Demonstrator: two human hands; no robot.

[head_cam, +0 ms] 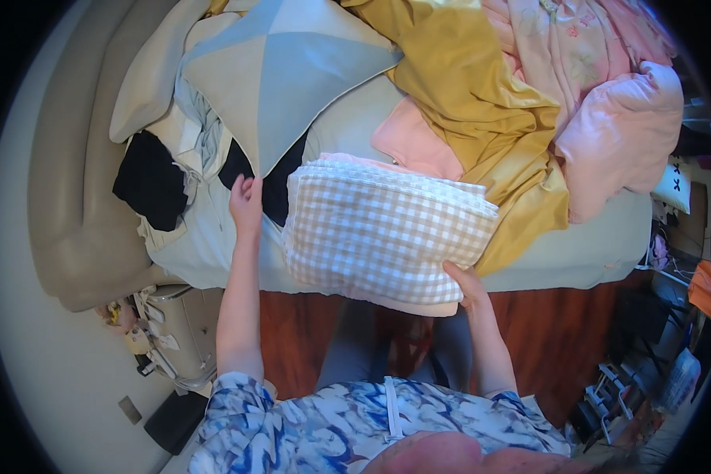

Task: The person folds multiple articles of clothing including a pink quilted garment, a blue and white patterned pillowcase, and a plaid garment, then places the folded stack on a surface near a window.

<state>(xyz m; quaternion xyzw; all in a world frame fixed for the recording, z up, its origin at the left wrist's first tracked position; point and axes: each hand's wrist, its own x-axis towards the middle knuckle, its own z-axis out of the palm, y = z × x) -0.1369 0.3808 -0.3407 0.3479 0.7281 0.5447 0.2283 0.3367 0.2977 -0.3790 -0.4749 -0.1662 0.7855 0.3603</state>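
A folded beige-and-white gingham cloth (pixel 385 231) lies at the near edge of the bed, with pink fabric showing under it. My right hand (pixel 468 284) grips its near right corner, thumb on top and the fingers hidden below. My left hand (pixel 247 204) is at the near corner of a blue and cream cushion (pixel 290 77), its fingers curled around that tip. Black cloth (pixel 281 189) shows beneath the cushion's corner, between my left hand and the gingham stack.
Behind the stack lie a pink folded cloth (pixel 415 139) and a rumpled mustard satin cover (pixel 474 89). A pink padded quilt (pixel 622 136) is at the right. Black clothing (pixel 151 181) sits by the padded headboard (pixel 65 178). A bedside cabinet (pixel 183 326) stands lower left.
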